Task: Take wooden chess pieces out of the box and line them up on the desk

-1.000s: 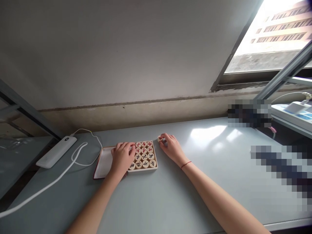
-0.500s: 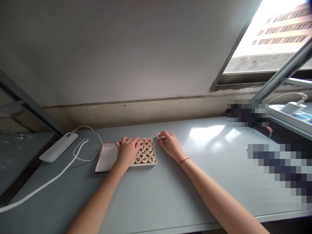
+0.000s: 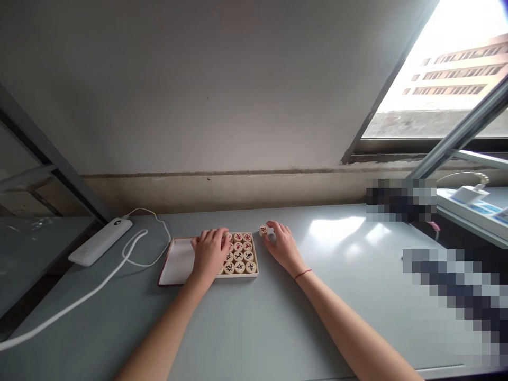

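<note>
Grey worktop (image 3: pixel 317 301), its back edge against the wall, carries one tray (image 3: pixel 257 264) of round chess pieces (image 3: pixel 239 255) (about thirteen show, the others hidden under the hand), one open box lid (image 3: pixel 178 262) touching the tray's left side, and one power bank (image 3: pixel 100 241) near the left edge. The left hand (image 3: pixel 209 254) lies open over the tray's left side, fingers spread on the pieces, covering more of them than a second ago. The right hand (image 3: pixel 282 246) pinches one loose piece (image 3: pixel 263 230) just beyond the tray's back right corner.
</note>
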{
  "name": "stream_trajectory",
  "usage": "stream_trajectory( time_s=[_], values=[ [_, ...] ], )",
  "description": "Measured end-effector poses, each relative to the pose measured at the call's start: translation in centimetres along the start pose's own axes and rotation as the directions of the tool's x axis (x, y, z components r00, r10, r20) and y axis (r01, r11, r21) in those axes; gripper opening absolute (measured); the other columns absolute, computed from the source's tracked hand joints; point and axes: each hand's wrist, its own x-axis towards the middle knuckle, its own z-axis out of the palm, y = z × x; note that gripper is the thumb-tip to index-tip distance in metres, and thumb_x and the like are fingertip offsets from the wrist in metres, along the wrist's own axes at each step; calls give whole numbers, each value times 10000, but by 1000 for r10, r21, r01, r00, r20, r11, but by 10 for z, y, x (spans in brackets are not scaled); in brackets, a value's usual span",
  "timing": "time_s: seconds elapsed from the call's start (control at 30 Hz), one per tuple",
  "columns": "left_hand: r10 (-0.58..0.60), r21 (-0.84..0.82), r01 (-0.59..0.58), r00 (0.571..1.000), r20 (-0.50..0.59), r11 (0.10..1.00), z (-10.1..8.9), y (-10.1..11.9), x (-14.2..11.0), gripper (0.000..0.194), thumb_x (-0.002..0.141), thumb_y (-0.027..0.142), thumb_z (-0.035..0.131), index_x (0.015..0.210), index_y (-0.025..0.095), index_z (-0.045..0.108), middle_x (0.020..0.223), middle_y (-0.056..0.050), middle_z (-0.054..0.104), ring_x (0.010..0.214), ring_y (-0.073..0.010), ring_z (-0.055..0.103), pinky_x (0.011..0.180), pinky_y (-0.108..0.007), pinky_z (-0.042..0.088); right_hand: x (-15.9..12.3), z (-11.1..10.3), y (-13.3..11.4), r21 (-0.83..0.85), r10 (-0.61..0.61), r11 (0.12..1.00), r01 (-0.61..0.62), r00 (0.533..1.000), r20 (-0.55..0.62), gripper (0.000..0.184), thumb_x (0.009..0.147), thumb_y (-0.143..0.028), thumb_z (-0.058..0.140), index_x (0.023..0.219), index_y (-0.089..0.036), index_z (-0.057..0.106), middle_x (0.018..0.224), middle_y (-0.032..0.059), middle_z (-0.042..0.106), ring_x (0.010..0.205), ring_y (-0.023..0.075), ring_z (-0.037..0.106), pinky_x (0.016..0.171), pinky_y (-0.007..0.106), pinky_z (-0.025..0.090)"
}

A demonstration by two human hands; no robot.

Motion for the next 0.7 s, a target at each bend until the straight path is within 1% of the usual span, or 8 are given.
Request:
stream_trajectory(
  time_s=[0.07,0.13,0.23,0.37,0.47,0.53,0.6,0.7],
  values=[
    [-1,-75,-2,999,-47,997,-2,1,-1,219,898,271,502,1096,220,579,912,-44,695,942,-234,593,842,-379,356,-1,-5,-11,-26,-84,996,83,996,-43,258,860,-244,492,1106,-185,541,1082,122,632,986,269,540,840,407,455],
    [4,-185,-17,998,-70,983,-5,4,-3,250,893,286,511,1131,216,536,887,-33,683,920,-220,602,856,-376,373,-4,-8,-27,-6,-204,979,204,979,-16,275,872,-277,516,1129,-182,539,1106,122,631,1012,270,535,860,409,449],
    [28,-362,-46,998,-56,931,-7,10,-6,232,875,283,521,1098,221,515,848,-17,663,882,-196,612,859,-357,415,-10,-10,-49,70,-350,935,347,936,37,359,873,-338,553,1192,-179,512,1104,117,643,992,261,554,864,412,453],
    [74,-509,-51,997,26,860,-7,20,-11,197,870,285,511,1059,228,506,824,-7,648,844,-180,629,787,-316,479,-15,-8,-60,137,-389,914,382,921,21,298,903,-286,517,1189,-203,526,1065,96,663,937,228,584,842,390,473],
    [106,-507,-67,993,49,859,-6,19,-10,214,896,291,484,1098,228,503,843,-14,657,843,-180,636,778,-314,497,-8,-12,-47,146,-338,931,334,941,-1,231,899,-257,508,1118,-227,573,1002,83,674,924,228,598,844,396,482],
    [122,-412,-103,992,20,905,-6,11,-7,227,914,292,458,1116,217,528,880,-39,661,890,-206,627,830,-355,488,0,-16,-31,152,-222,961,229,973,-66,217,884,-259,507,1081,-224,591,1007,94,658,933,230,601,833,387,493],
    [117,-268,-117,993,-18,956,-6,-1,-3,240,923,260,419,1086,203,585,950,-76,648,940,-237,609,874,-397,471,7,-19,-11,153,-56,985,75,991,-124,215,860,-265,506,1042,-210,607,1009,103,638,899,220,607,787,360,507],
    [50,-136,-51,999,-10,989,-4,-20,3,317,903,173,372,1047,200,653,1065,-104,595,959,-235,609,869,-370,486,12,-18,15,100,109,989,-106,994,-29,262,788,-253,536,1031,-198,616,918,71,651,794,197,609,732,337,503]
  ],
)
